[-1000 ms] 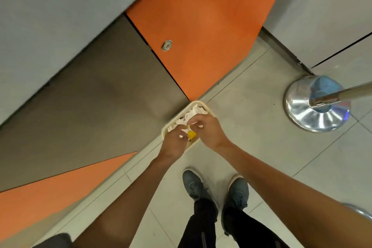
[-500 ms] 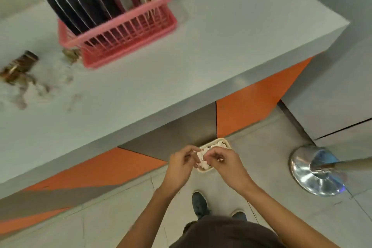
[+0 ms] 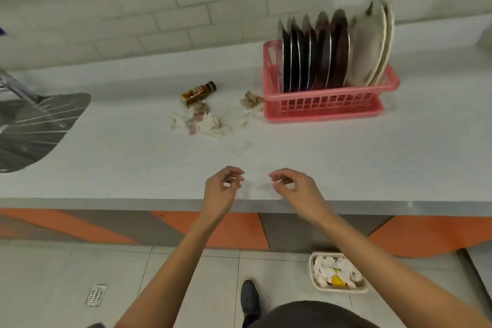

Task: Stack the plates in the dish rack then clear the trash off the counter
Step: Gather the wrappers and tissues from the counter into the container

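A pink dish rack (image 3: 330, 108) on the grey counter (image 3: 372, 157) holds several upright plates (image 3: 319, 53), dark ones and pale ones. Left of the rack lie crumpled tissues (image 3: 199, 122), a small scrap of trash (image 3: 251, 100) and a brown bottle (image 3: 198, 93) on its side. A beige bin (image 3: 312, 271) on the floor below holds white paper and something yellow. My left hand (image 3: 222, 190) and my right hand (image 3: 291, 189) hover over the counter's front edge, fingers loosely curled, holding nothing.
A steel sink (image 3: 34, 128) with a tap is set in the counter at the left. White brick wall runs behind. Orange and grey cabinet fronts are under the counter. A floor drain (image 3: 96, 294) is at lower left, my shoe (image 3: 250, 298) near the bin.
Both hands rose from the bin on the floor to above the counter's front edge, and are now empty. The view tilted up from the floor to the counter.
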`<state>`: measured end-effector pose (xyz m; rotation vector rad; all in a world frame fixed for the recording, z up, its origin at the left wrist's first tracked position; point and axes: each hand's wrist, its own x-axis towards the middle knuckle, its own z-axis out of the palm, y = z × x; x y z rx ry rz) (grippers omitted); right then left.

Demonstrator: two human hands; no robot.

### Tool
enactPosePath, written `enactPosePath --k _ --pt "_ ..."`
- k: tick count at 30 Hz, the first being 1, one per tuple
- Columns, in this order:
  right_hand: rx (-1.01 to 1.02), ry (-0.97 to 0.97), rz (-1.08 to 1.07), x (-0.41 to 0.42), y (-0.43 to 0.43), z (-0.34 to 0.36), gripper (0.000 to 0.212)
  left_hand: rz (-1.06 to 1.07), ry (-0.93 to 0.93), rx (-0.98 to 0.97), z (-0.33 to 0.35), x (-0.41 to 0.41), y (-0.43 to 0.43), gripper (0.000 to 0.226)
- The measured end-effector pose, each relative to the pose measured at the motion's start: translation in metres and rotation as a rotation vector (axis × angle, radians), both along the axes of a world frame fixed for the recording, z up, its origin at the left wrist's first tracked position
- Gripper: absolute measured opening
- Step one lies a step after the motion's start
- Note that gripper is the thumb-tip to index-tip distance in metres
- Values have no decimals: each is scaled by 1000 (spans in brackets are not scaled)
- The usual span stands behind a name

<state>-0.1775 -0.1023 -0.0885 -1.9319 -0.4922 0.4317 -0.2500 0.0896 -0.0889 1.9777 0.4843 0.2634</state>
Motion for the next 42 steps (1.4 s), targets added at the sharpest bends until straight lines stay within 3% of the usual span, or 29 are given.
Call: enactPosePath --k 4,8,10,13,15,18,24,27,30,34,38,42 --pt "-162 -112 73 36 79 -7 36 77 -69 105 4 37 97 26" --pt "-503 -295 98 64 138 -30 51 -105 -33 374 -14 102 166 48" --pt "-602 -367 127 73 155 -39 45 -193 18 514 -25 135 183 62" --pt "-557 -353 156 81 165 -46 26 -310 205 627 -42 167 194 72" --pt "-534 -330 196 87 166 -47 21 -342 195 594 -53 171 197 54" --pt "-455 -270 154 98 169 -40 25 -373 -9 552 -66 163 202 24" --pt "-292 -237 46 112 200 -9 27 -170 -250 253 -38 140 218 29" --pt "-226 -250 38 121 221 7 25 -21 -315 257 -15 147 247 30" --pt "-240 -325 43 138 243 13 25 101 -194 390 -14 166 285 31" --pt "-417 -493 55 167 278 5 20 8 153 582 -57 173 311 38" --pt "-698 -404 168 182 297 -11 24 57 42 537 -78 154 306 20" --pt "-687 -424 205 182 296 -19 34 156 -39 275 -63 137 304 12"
